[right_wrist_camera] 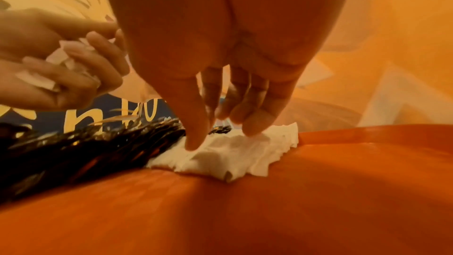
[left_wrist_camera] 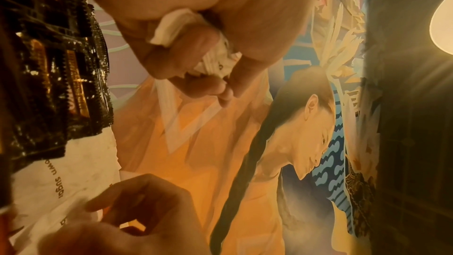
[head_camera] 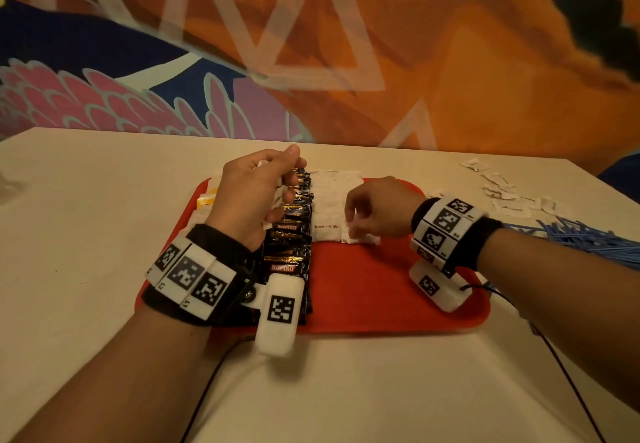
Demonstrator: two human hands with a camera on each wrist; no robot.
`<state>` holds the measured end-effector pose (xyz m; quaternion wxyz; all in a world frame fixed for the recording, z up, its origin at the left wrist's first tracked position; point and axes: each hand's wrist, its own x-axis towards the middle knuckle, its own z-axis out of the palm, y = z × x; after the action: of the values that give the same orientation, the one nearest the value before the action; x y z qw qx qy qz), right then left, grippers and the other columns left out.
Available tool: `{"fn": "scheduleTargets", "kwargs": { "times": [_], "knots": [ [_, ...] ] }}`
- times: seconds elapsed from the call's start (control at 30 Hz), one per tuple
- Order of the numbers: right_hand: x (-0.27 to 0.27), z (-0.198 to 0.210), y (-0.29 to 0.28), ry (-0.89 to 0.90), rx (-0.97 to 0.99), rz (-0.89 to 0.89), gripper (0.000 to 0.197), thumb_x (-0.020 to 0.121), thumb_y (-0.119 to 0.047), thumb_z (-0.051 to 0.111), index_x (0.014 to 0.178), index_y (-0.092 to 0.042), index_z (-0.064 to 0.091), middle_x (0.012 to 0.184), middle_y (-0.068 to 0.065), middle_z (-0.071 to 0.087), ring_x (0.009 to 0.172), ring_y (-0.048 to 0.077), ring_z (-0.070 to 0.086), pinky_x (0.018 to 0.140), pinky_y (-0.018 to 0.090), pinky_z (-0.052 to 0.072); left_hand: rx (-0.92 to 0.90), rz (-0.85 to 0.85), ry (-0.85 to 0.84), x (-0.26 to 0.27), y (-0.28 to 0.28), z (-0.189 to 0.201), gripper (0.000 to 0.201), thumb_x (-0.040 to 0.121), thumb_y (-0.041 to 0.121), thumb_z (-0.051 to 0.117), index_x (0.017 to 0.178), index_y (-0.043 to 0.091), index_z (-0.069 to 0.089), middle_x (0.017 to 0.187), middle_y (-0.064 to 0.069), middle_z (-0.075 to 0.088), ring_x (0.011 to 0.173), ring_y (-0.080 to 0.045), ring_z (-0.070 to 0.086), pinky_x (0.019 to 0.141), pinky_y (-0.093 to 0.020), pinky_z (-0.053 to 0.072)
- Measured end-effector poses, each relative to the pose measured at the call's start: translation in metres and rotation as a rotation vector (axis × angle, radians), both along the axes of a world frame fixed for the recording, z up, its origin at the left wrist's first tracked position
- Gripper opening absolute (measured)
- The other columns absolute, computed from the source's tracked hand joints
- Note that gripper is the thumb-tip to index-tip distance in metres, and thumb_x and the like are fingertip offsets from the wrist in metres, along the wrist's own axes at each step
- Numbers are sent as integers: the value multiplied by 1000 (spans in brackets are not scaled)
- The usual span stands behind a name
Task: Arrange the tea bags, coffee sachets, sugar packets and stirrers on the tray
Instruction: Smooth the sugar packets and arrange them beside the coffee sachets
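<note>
Behind my table [head_camera: 86, 304] runs a painted wall [head_camera: 450, 61] in orange, navy and pink, and on the pale top sits a red tray [head_camera: 363, 304] straight ahead of me. At the tray's nine o'clock edge lie yellow and white tea bags [head_camera: 204, 200], mostly hidden by my wrist. Next to them a long overlapping column of black coffee sachets [head_camera: 289, 255] runs from six towards twelve. Touching that column on its three o'clock side are rows of white sugar packets [head_camera: 327, 207], the nearest one printed "brown sugar".

My left hand [head_camera: 256, 193] hangs over the sachet column, fingers curled round a bunch of white packets [left_wrist_camera: 171, 26]. My right hand [head_camera: 375, 210] is down at the near end of the sugar rows; its fingertips [right_wrist_camera: 193, 143] are spread a little and press on the last white packet [right_wrist_camera: 232, 154], which lies flat on the tray floor.

Off the tray, at two o'clock, more loose white packets [head_camera: 502, 193] are scattered on the table, and at three o'clock lies a heap of blue stirrers [head_camera: 588, 238]
</note>
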<state>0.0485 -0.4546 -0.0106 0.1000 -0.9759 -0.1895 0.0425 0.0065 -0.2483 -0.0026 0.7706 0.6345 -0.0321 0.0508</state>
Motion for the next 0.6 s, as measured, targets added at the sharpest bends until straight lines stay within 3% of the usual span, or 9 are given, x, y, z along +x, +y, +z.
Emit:
{"fn": "scheduleTargets", "kwargs": {
  "times": [0.13, 0.33, 0.43, 0.6],
  "knots": [
    [3, -2, 4, 76, -19, 21, 20, 79, -29, 81, 98, -24, 73, 90, -11, 69, 86, 8, 64, 71, 22, 50, 2, 1, 7, 0, 1, 0, 22, 95, 31, 65, 84, 13, 71, 67, 1, 56, 52, -10, 47, 37, -19, 25],
    [4, 6, 1, 3, -4, 9, 28, 75, -39, 83, 98, -29, 72, 88, -15, 63, 84, 4, 60, 61, 15, 40, -11, -17, 30, 1, 0, 1, 27, 98, 34, 61, 87, 11, 69, 68, 0, 55, 51, -10, 46, 35, -17, 24],
    [2, 15, 3, -83, 135, 8, 18, 78, -37, 81, 90, -28, 71, 82, -15, 66, 79, 3, 62, 70, 20, 46, -78, -56, 93, 1, 0, 4, 41, 101, 45, 50, 88, 10, 67, 66, -1, 55, 47, -10, 45, 33, -15, 22],
    [-10, 38, 24, -272, 486, 85, 12, 82, -32, 79, 86, -22, 74, 79, -8, 72, 74, 4, 65, 70, 23, 51, -163, -121, 142, -3, -3, 7, 59, 102, 57, 34, 90, 8, 65, 62, -4, 56, 43, -12, 45, 32, -14, 20]
  ]
}}
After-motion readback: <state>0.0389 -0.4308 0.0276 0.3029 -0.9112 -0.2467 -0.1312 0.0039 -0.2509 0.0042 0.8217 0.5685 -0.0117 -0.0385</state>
